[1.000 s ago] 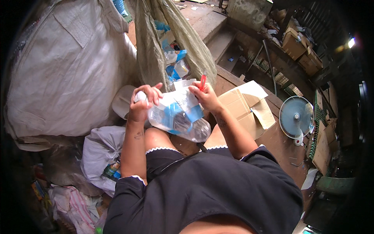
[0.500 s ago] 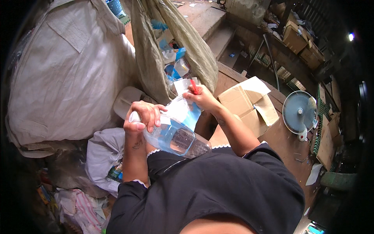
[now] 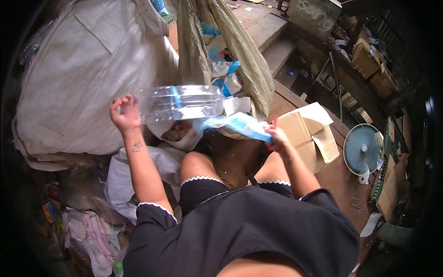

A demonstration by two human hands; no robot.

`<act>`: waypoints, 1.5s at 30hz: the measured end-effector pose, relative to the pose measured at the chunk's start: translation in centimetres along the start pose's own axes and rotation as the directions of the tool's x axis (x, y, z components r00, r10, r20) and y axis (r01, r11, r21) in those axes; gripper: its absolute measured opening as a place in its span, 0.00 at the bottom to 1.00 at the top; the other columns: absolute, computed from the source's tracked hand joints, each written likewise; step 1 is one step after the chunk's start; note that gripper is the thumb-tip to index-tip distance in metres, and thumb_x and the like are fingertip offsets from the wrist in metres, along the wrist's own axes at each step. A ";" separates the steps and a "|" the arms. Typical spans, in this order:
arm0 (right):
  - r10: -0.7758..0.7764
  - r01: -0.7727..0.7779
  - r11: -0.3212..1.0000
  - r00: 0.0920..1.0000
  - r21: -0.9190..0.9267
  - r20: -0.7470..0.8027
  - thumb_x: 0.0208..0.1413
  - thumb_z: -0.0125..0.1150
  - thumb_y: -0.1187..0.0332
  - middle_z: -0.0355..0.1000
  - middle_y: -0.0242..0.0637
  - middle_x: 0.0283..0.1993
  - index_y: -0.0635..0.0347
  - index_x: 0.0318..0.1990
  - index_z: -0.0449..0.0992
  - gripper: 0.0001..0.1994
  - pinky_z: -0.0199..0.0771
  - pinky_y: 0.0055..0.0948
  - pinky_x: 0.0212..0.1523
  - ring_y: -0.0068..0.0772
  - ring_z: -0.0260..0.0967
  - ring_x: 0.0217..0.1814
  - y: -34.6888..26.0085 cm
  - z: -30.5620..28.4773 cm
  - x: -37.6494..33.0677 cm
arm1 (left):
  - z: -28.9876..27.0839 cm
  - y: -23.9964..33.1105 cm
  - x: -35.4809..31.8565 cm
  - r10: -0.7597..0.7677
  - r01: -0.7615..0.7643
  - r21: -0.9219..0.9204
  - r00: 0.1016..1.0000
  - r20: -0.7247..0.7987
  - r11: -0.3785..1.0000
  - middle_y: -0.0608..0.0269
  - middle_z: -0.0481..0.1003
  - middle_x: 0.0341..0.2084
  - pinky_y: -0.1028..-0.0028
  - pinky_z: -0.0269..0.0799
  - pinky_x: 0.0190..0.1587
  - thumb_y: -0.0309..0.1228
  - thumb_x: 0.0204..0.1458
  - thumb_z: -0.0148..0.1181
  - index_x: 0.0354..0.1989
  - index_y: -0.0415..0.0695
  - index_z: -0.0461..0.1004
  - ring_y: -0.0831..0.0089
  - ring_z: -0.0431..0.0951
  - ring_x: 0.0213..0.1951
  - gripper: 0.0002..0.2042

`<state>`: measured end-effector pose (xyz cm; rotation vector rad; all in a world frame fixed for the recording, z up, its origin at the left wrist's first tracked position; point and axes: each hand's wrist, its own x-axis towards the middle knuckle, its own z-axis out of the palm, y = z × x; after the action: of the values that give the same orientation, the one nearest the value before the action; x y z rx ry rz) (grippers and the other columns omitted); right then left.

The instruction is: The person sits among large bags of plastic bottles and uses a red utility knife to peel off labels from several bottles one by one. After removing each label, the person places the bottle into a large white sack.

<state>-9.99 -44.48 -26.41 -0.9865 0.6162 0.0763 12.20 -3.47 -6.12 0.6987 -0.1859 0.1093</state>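
My left hand [image 3: 125, 113] is raised at the left, its curled fingers at one end of a large clear plastic bottle [image 3: 198, 102]. The bottle lies level in the air, with a thin blue band around its body. My right hand [image 3: 278, 138] is closed on a crumpled blue and white plastic label [image 3: 242, 124], which stretches out toward the bottle. A slim red object [image 3: 275, 121] also sticks up from that hand; its kind is hidden by my fingers. Beyond the label, an open woven sack [image 3: 251, 60] holds blue and white label scraps [image 3: 226, 69].
A big, full white sack [image 3: 87, 87] stands at the left. Below the bottle is a white container [image 3: 182, 138] with scraps inside. To the right are a flattened cardboard box [image 3: 304, 131] and a fan [image 3: 363, 150]. Another white sack [image 3: 124, 177] sits beside my left knee.
The label has come away from the bottle and is in my right hand, which moved right and nearer. My left hand has swung left and outward with the bottle, off my lap.
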 end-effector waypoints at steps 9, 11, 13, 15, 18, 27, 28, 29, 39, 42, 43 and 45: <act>-0.510 0.499 0.856 0.859 -0.135 -0.058 0.51 0.48 0.78 0.73 0.36 0.42 0.66 0.49 0.71 0.16 0.71 0.25 0.40 0.27 0.72 0.38 -9.2 -1.8 2.2 | -4.0 4.0 -1.8 0.095 -0.070 0.090 0.943 -0.320 0.994 0.70 0.70 0.22 0.60 0.59 0.51 0.32 0.42 0.57 0.23 0.50 0.67 0.72 0.72 0.39 0.05; -0.573 0.491 0.783 0.808 -0.383 -0.136 0.48 0.47 0.77 0.76 0.38 0.34 0.64 0.40 0.77 0.14 0.71 0.27 0.38 0.30 0.73 0.36 -8.4 -0.5 6.5 | -4.5 4.0 -2.8 0.100 -0.072 0.100 0.943 -0.318 0.992 0.69 0.69 0.23 0.59 0.60 0.51 0.32 0.43 0.56 0.24 0.50 0.66 0.72 0.71 0.40 0.05; -0.662 0.368 0.644 0.708 -0.671 -0.246 0.45 0.47 0.76 0.76 0.42 0.29 0.60 0.38 0.79 0.15 0.71 0.29 0.35 0.31 0.74 0.32 -8.1 2.7 9.1 | -4.5 4.1 -4.0 0.128 -0.094 0.115 0.935 -0.330 0.989 0.69 0.69 0.23 0.59 0.60 0.51 0.32 0.44 0.55 0.25 0.50 0.65 0.71 0.71 0.40 0.05; -0.838 0.325 0.451 0.475 -0.831 -0.268 0.46 0.50 0.72 0.76 0.44 0.33 0.51 0.40 0.79 0.14 0.73 0.34 0.37 0.41 0.75 0.34 -7.9 5.3 10.8 | -4.8 4.7 -5.1 0.131 -0.107 0.124 0.968 -0.214 0.987 0.68 0.69 0.24 0.58 0.61 0.52 0.32 0.45 0.54 0.26 0.49 0.64 0.70 0.71 0.40 0.05; -0.856 0.232 0.179 0.515 -0.956 -0.035 0.48 0.52 0.68 0.75 0.42 0.30 0.47 0.41 0.78 0.13 0.73 0.41 0.34 0.45 0.74 0.33 -5.8 8.9 13.2 | -4.7 5.8 -6.1 0.162 -0.140 0.194 0.981 -0.102 0.971 0.67 0.68 0.24 0.57 0.62 0.53 0.31 0.47 0.52 0.26 0.48 0.63 0.70 0.71 0.40 0.04; -0.150 -0.062 -0.178 0.988 -0.982 -0.035 0.49 0.50 0.65 0.75 0.47 0.39 0.59 0.36 0.78 0.13 0.73 0.40 0.43 0.44 0.74 0.42 -0.2 6.8 12.0 | -4.7 5.9 -5.6 0.136 -0.113 0.187 0.983 -0.120 0.976 0.66 0.69 0.24 0.56 0.64 0.52 0.29 0.46 0.52 0.26 0.47 0.66 0.68 0.72 0.40 0.03; -0.079 0.014 -0.158 0.996 -0.987 0.027 0.49 0.53 0.61 0.74 0.49 0.41 0.61 0.42 0.76 0.16 0.71 0.39 0.46 0.46 0.72 0.45 -1.7 6.8 10.5 | -4.5 5.0 -5.4 0.114 -0.086 0.170 0.979 -0.167 0.982 0.66 0.70 0.24 0.56 0.64 0.52 0.29 0.46 0.53 0.26 0.47 0.66 0.68 0.72 0.40 0.03; -0.060 0.072 -0.067 0.995 -0.995 0.076 0.51 0.55 0.52 0.70 0.50 0.49 0.61 0.51 0.70 0.25 0.68 0.36 0.50 0.48 0.69 0.51 -2.6 6.4 9.6 | -3.9 4.0 -4.9 0.063 -0.045 0.137 0.990 -0.127 0.990 0.66 0.70 0.23 0.56 0.64 0.52 0.30 0.45 0.53 0.26 0.48 0.66 0.69 0.72 0.39 0.03; -0.594 0.686 0.435 0.705 -0.583 0.387 0.42 0.71 0.70 0.60 0.23 0.23 0.63 0.41 0.75 0.17 0.54 0.18 0.24 0.16 0.52 0.24 -11.3 13.3 -4.9 | 4.9 -1.6 -5.3 -0.048 0.059 0.136 0.995 -0.083 0.989 0.66 0.68 0.23 0.65 0.65 0.49 0.29 0.45 0.51 0.23 0.47 0.64 0.69 0.71 0.38 0.04; -0.612 0.774 0.320 0.609 -0.547 0.504 0.39 0.73 0.65 0.63 0.28 0.23 0.64 0.32 0.74 0.16 0.59 0.21 0.26 0.18 0.56 0.25 -11.1 16.4 -5.7 | 6.3 -3.2 -6.0 0.036 -0.015 0.229 0.996 -0.087 0.973 0.65 0.68 0.23 0.69 0.66 0.48 0.29 0.45 0.51 0.24 0.46 0.64 0.69 0.71 0.38 0.03; -0.589 0.776 0.333 0.615 -0.536 0.525 0.39 0.73 0.64 0.64 0.31 0.23 0.64 0.31 0.73 0.17 0.60 0.22 0.26 0.20 0.56 0.24 -10.9 17.3 -6.1 | 7.0 -3.5 -6.3 0.045 -0.019 0.249 0.994 -0.098 0.968 0.65 0.69 0.23 0.69 0.66 0.47 0.29 0.45 0.51 0.23 0.45 0.65 0.68 0.71 0.38 0.03; -0.626 0.764 0.234 0.592 -0.602 0.508 0.39 0.73 0.61 0.66 0.36 0.23 0.65 0.30 0.72 0.18 0.62 0.26 0.26 0.26 0.59 0.23 -10.0 18.3 -5.8 | 8.2 -4.0 -7.0 0.067 -0.028 0.294 0.990 -0.123 0.955 0.65 0.69 0.24 0.70 0.66 0.47 0.28 0.45 0.51 0.23 0.45 0.65 0.68 0.71 0.38 0.03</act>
<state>-3.20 -34.24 -8.61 -2.0638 -0.1511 -0.4379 4.94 -12.08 -3.94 0.9789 -0.0593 0.2325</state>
